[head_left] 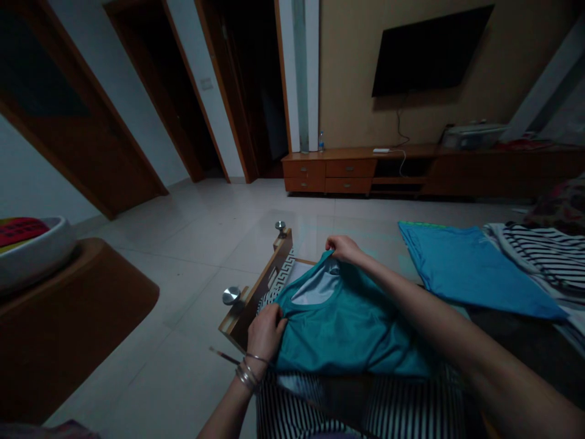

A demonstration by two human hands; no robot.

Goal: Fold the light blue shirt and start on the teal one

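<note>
A teal garment (pixel 351 326) lies folded over an open wooden drawer (pixel 256 292), its neck opening turned towards the far end. My left hand (pixel 265 332), with several thin bangles on the wrist, pinches the garment's near shoulder edge. My right hand (pixel 345 249) is closed on the far shoulder edge by the neckline. Under the garment lies black-and-white striped cloth (pixel 365 414), reaching towards me.
A blue folded garment (pixel 470 268) and a striped garment (pixel 543 250) lie on the dark table to the right. The drawer has two round metal knobs (pixel 231 296). A white bowl (pixel 34 250) sits on a wooden stand at left. Tiled floor, a TV cabinet (pixel 333 174) and doorways lie beyond.
</note>
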